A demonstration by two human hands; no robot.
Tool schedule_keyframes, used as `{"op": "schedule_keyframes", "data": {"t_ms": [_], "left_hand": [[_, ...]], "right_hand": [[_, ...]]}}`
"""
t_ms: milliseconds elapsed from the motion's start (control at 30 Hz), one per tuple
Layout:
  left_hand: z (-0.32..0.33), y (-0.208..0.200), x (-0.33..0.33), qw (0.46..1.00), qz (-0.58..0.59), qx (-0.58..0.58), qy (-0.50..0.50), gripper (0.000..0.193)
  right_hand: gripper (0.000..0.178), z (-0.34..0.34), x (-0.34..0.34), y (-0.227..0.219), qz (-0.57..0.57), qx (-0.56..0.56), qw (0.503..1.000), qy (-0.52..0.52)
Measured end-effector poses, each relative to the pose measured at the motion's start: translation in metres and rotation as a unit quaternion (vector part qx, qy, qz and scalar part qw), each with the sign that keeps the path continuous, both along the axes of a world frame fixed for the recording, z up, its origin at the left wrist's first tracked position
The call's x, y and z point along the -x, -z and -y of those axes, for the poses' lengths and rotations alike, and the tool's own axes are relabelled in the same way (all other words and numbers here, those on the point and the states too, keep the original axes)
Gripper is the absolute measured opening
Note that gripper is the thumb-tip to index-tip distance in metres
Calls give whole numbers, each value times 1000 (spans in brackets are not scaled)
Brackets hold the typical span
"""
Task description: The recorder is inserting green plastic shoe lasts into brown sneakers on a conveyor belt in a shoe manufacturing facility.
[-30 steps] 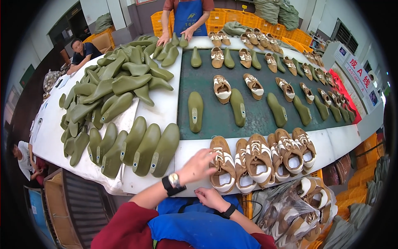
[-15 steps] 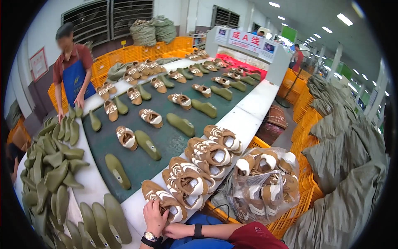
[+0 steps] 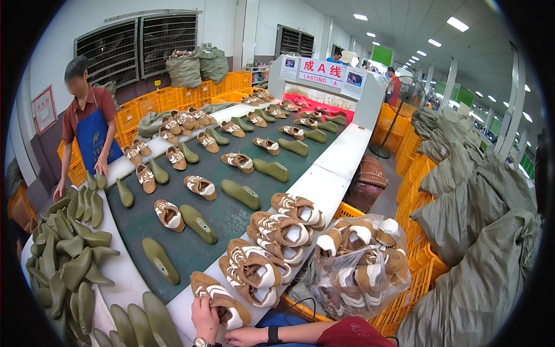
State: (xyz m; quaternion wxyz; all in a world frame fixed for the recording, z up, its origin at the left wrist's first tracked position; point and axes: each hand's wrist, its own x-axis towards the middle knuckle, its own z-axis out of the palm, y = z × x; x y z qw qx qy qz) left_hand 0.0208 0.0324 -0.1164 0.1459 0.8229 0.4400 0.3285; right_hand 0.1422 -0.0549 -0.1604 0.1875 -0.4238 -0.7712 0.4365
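At the near edge of the white ledge (image 3: 341,153), a brown and white sneaker upper (image 3: 217,292) with laces lies tilted. My left hand (image 3: 204,319), with a watch at the wrist, has its fingers curled over the upper's near side. Beneath its white heel is my right hand (image 3: 238,336), a black band on that wrist; its fingertips are hard to make out. More uppers (image 3: 257,272) are stacked on the ledge just to the right. On the green belt (image 3: 130,231) beyond, an olive shoe last (image 3: 160,260) lies nearest.
Olive lasts (image 3: 60,254) are heaped at left, with several standing close by my left arm. A clear plastic bag of uppers (image 3: 361,266) sits on orange crates (image 3: 425,277) at right. Across the belt, a co-worker (image 3: 89,115) in a blue apron handles lasts. A fan (image 3: 399,110) stands farther back.
My view has shifted, so the belt and ledge sit differently in the picture. My left hand still grips the upper. The co-worker's near hand has moved over the heap of lasts.
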Motion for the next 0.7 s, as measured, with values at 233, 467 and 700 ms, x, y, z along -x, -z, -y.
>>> {"op": "schedule_keyframes", "data": {"t_ms": [233,467,700], "left_hand": [[-5,-17,18,999,27,-20,-27,31],[3,-26,35,998,-8,65,-12,31],[19,-24,45,991,-37,116,-45,68]], "right_hand": [[17,-1,-4,54,-14,-71,997,30],[15,-1,4,71,-26,-180,983,-1],[17,14,4,-22,-41,80,995,36]]}}
